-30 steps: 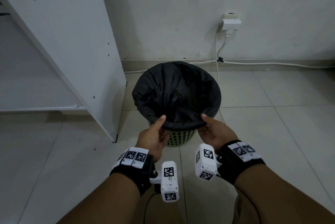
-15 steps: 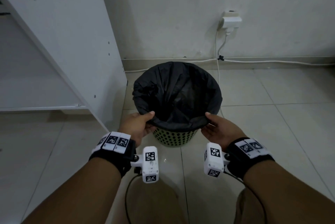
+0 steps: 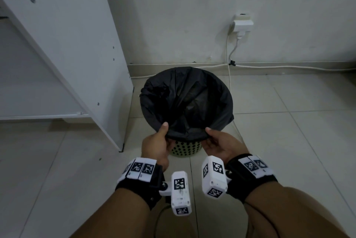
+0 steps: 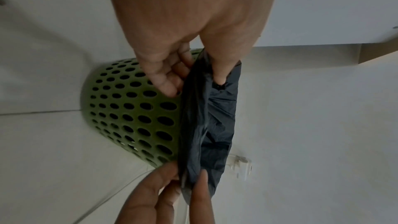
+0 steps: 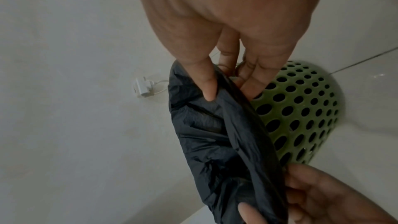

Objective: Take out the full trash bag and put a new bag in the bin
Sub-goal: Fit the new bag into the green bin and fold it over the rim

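A green perforated bin (image 3: 185,148) (image 4: 133,113) (image 5: 301,113) stands on the tiled floor by the wall. A black trash bag (image 3: 185,101) (image 4: 210,122) (image 5: 217,135) lines it, folded over the rim. My left hand (image 3: 157,146) (image 4: 193,74) pinches the bag's near edge on the left, thumb inside, fingers outside under the fold. My right hand (image 3: 217,144) (image 5: 228,81) pinches the near edge on the right in the same way. The bag's inside looks dark and I cannot make out any contents.
A white cabinet panel (image 3: 77,45) stands close to the bin's left. A wall socket with a white plug (image 3: 241,25) and its cable (image 3: 229,76) run down behind and right of the bin. Tiled floor (image 3: 289,141) spreads to the right and front.
Both hands have slid inward along the near rim from a wider spread half a second ago, still holding the bag's edge. The bin has stayed in place.
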`<state>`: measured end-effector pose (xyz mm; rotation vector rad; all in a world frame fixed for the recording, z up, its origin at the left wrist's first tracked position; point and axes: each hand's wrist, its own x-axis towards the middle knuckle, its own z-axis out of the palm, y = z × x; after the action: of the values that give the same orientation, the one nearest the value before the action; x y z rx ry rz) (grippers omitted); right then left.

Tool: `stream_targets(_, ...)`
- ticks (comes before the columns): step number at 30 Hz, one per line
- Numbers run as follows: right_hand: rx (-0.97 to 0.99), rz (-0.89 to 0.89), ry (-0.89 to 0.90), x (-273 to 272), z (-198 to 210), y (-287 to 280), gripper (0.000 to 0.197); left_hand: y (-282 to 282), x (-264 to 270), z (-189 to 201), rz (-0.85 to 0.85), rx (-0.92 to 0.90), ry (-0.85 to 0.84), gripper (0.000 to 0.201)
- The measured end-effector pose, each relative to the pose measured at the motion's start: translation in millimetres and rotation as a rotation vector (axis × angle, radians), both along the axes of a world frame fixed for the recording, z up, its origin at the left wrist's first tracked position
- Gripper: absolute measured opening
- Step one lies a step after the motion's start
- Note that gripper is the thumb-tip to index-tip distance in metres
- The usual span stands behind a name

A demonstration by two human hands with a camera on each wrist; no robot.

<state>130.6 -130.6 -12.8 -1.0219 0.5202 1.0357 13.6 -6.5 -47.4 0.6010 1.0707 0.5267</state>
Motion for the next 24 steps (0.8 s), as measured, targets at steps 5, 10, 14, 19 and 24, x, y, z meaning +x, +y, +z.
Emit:
stream_targets(5, 0.011, 0.063, -0.066, -12, -9, -5, 0.008, 26, -9, 0, -0.047, 0.03, 0.012, 0.018)
stream_targets(10, -0.038, 0.052, -0.124, 2, -8, -13, 0.009, 49, -11, 10, -0.163, 0.044, 0.01, 0.018)
stream_targets(14, -0.047, 0.007, -0.09, 26, -3, -17, 0.009, 59, -12, 15, -0.215, 0.068, -0.002, 0.015)
stream_targets(19, -0.072, 0.059, 0.002, 22, 3, -11, 0.015, 48, -13, 4, -0.103, 0.075, 0.0, 0.024)
stream_targets(24, -0.091, 0.135, -0.03, 8, 8, -9, 0.019, 13, -15, 2, -0.04, -0.146, -0.13, 0.032)
